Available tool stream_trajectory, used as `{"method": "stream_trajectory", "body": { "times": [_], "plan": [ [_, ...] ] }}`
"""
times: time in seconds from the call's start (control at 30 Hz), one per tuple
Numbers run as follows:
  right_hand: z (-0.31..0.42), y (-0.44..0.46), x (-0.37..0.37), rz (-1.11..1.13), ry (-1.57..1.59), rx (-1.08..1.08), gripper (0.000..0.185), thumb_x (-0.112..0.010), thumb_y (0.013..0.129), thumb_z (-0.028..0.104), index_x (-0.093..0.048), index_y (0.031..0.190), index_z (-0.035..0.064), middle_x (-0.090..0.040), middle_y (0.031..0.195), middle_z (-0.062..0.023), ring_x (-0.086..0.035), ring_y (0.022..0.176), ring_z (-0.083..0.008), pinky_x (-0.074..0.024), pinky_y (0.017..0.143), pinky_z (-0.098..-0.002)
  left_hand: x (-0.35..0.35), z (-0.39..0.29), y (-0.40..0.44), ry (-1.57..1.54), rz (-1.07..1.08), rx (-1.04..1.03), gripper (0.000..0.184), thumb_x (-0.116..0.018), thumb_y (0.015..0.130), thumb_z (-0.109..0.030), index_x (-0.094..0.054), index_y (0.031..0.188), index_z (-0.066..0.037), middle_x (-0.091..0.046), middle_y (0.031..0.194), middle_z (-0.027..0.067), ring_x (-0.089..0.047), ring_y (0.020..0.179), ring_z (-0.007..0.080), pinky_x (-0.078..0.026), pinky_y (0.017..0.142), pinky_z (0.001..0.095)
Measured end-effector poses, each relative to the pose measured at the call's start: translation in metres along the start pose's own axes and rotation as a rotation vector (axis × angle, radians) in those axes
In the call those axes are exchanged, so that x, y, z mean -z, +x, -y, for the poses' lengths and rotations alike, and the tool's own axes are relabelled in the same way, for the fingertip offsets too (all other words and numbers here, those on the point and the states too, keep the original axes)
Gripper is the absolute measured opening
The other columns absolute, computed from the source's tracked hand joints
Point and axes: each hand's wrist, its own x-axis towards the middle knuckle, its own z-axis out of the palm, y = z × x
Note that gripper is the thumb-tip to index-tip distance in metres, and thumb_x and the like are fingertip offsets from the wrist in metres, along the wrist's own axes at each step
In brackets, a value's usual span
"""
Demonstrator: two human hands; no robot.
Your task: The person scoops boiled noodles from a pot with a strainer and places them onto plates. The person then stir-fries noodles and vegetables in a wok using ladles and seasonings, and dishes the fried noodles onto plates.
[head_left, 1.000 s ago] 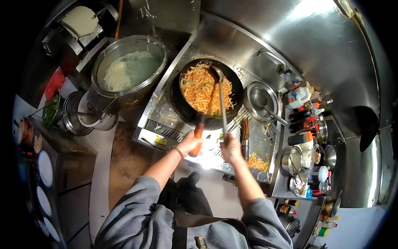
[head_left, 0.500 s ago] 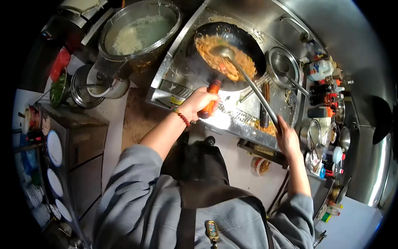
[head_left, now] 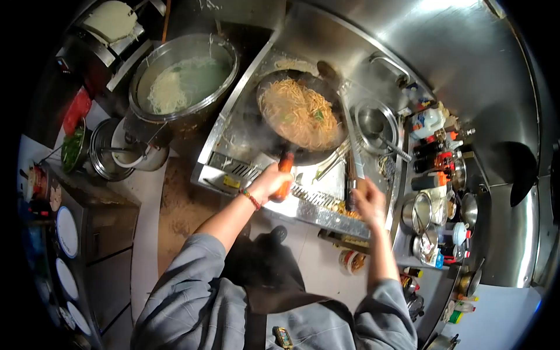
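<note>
My left hand (head_left: pixel 270 182) is wrapped round the orange-red handle (head_left: pixel 284 175) of a dark wok (head_left: pixel 269 123). Steaming brown noodles with bits of green (head_left: pixel 297 111) lie in the wok. In my right hand (head_left: pixel 369 202) is the wooden end of a long metal ladle (head_left: pixel 352 131). The ladle's bowl is at the wok's far right edge, above the noodles rather than among them. Right of the wok, a steel bowl (head_left: pixel 373 122) has another ladle resting in it.
A large pot (head_left: pixel 137 96) of pale noodles in cloudy water stands at the left. Bottles (head_left: pixel 429 161) and small steel bowls (head_left: pixel 417 211) line the right side. White plates (head_left: pixel 66 231) are at the lower left. A tub (head_left: pixel 352 261) sits on the floor.
The ladle's bowl has moved out of the noodles to the wok's far right rim. The noodles lie heaped toward the wok's right side. Both hands keep their holds; the camera view has shifted.
</note>
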Motion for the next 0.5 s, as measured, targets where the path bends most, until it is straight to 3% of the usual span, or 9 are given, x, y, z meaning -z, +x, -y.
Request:
{"method": "stream_trajectory", "body": {
  "times": [0.03,0.1,0.13,0.2,0.27,0.3,0.37,0.5],
  "plan": [
    [-0.016,0.026,-0.042,-0.055,-0.108,0.083,0.051,-0.059,0.083,0.008,-0.04,0.13,0.0051,-0.058,0.077,-0.0069,-0.048,0.051,-0.009,-0.0408,0.042,-0.0215,0.005,0.013,0.012,0.034,-0.011,0.001,0.01,-0.053,0.077,-0.003,-0.044,0.08,-0.004,-0.049,0.06,0.0066,-0.05,0.045,0.0158,-0.042,0.039,0.0312],
    [-0.007,0.043,-0.111,0.064,-0.043,0.024,0.045,-0.058,0.082,0.005,-0.044,0.124,0.0009,-0.061,0.085,-0.0108,-0.054,0.057,-0.0155,-0.0468,0.049,-0.0306,0.015,0.028,0.027,0.115,-0.041,-0.013,0.011,-0.052,0.077,-0.002,-0.043,0.083,-0.004,-0.049,0.061,0.0065,-0.05,0.045,0.0151,-0.042,0.039,0.0312],
    [-0.011,0.032,-0.124,0.023,-0.192,0.263,0.046,-0.055,0.081,0.004,-0.043,0.125,0.0022,-0.061,0.086,-0.0138,-0.057,0.062,-0.0224,-0.0478,0.058,-0.0344,0.017,0.029,0.031,0.124,-0.044,-0.008,0.011,-0.052,0.077,-0.002,-0.043,0.083,-0.004,-0.049,0.061,0.0065,-0.05,0.045,0.0151,-0.042,0.039,0.0312],
    [-0.04,0.015,-0.125,0.072,-0.251,0.295,0.049,-0.051,0.081,0.002,-0.039,0.129,0.0054,-0.061,0.088,-0.0195,-0.06,0.07,-0.0327,-0.049,0.068,-0.04,0.021,0.036,0.035,0.209,-0.077,-0.055,0.015,-0.051,0.077,-0.001,-0.041,0.088,-0.004,-0.049,0.062,0.0058,-0.05,0.045,0.0148,-0.043,0.039,0.0315],
    [-0.077,-0.013,-0.075,0.114,-0.463,0.243,0.053,-0.051,0.082,0.005,-0.036,0.132,0.0084,-0.059,0.09,-0.0211,-0.06,0.074,-0.037,-0.049,0.067,-0.0414,0.024,0.048,0.033,0.229,-0.075,-0.089,0.022,-0.053,0.077,-0.001,-0.038,0.094,-0.004,-0.05,0.063,0.0054,-0.05,0.046,0.0147,-0.043,0.039,0.031],
    [-0.071,-0.039,-0.042,0.061,-0.764,0.41,0.055,-0.053,0.081,0.007,-0.035,0.134,0.0096,-0.057,0.09,-0.0201,-0.058,0.075,-0.0377,-0.0487,0.066,-0.0409,0.019,0.036,0.02,0.22,-0.06,-0.093,0.024,-0.053,0.077,-0.001,-0.037,0.095,-0.004,-0.05,0.063,0.0053,-0.05,0.046,0.0148,-0.043,0.039,0.0306],
    [-0.074,-0.084,0.013,0.038,-0.893,0.347,0.055,-0.053,0.081,0.007,-0.039,0.133,0.015,-0.058,0.089,-0.0173,-0.06,0.069,-0.035,-0.0488,0.061,-0.0426,0.021,0.025,-0.021,0.144,-0.038,-0.046,0.024,-0.053,0.078,0.0,-0.038,0.096,-0.003,-0.05,0.064,0.005,-0.051,0.046,0.0156,-0.043,0.038,0.0295],
    [-0.095,-0.113,0.088,0.016,-1.027,0.435,0.05,-0.052,0.085,0.011,-0.039,0.133,0.0138,-0.06,0.085,-0.0154,-0.061,0.064,-0.0334,-0.0504,0.054,-0.0411,0.027,0.02,-0.063,0.122,-0.021,-0.083,0.02,-0.052,0.078,-0.001,-0.042,0.095,-0.002,-0.049,0.06,0.006,-0.05,0.041,0.0159,-0.041,0.036,0.0315]
  ]
}}
